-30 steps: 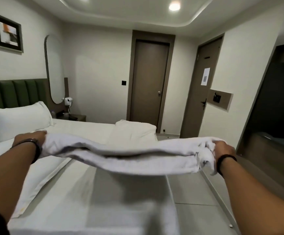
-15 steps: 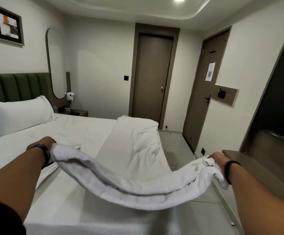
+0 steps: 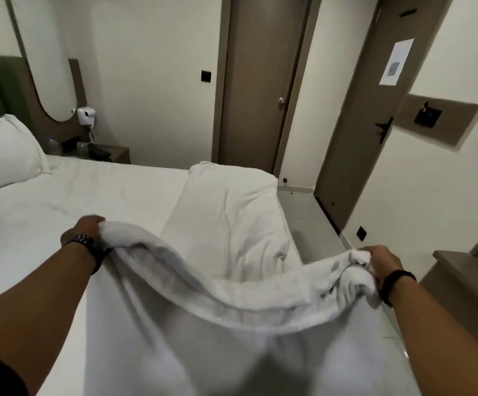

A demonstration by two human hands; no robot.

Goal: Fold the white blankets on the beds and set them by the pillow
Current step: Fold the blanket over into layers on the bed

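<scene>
I hold a white blanket (image 3: 217, 304) by its doubled edge, stretched across the foot of the bed (image 3: 60, 201). My left hand (image 3: 87, 228) grips its left end just above the mattress. My right hand (image 3: 382, 262) grips the right end, out past the bed's side over the floor. The edge sags in a curve between my hands, and the rest hangs down toward me. Further along the bed's right side lies another stretch of white blanket (image 3: 232, 207), laid in a long strip. A white pillow (image 3: 2, 154) rests at the green headboard, far left.
A bedside table (image 3: 115, 152) with a bottle, a glass and a phone stands beyond the bed, under a wall-mounted hairdryer (image 3: 85, 115). Two brown doors (image 3: 256, 81) close the far wall and right wall. A low brown ledge (image 3: 466, 270) juts out beside my right arm.
Both hands have dropped from chest height toward the mattress, and the taut blanket edge now sags between them. My view has tilted downward.
</scene>
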